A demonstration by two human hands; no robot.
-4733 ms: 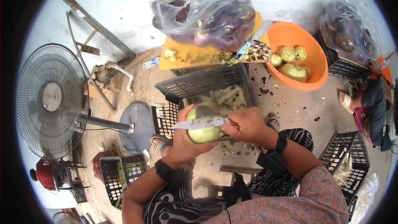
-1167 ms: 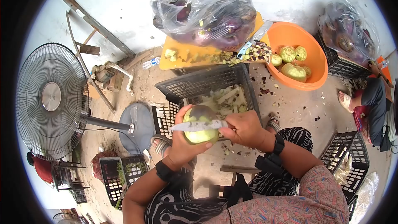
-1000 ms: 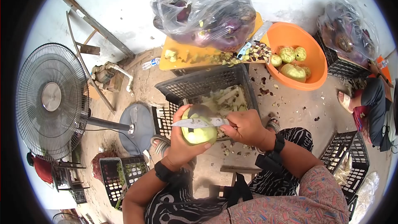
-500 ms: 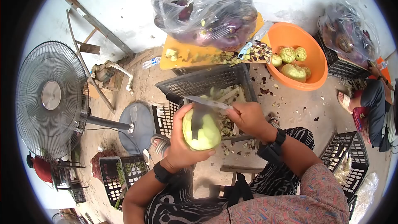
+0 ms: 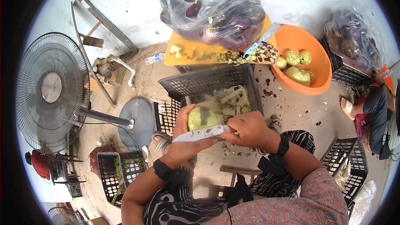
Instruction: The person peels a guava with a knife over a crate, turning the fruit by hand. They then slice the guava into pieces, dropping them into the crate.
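A: Which step is in hand?

B: Peeling. A green fruit, mostly stripped with a dark patch of skin left on top, is gripped in the left hand over the near edge of a black crate. A knife is clenched in the right hand, and its blade is laid flat across the lower side of the fruit.

A: What is called for by the next move?

B: In all likelihood, the fruit is to be turned in the left hand so that the dark patch is brought to the edge. The left fingers are to be kept clear of the blade.

A: What is seen further off?

B: Cut pieces are held in the crate. Beyond it, scraps are scattered on a yellow board, on which a clear bag of purple fruit is set. Peeled fruit is collected in an orange basin to the right.
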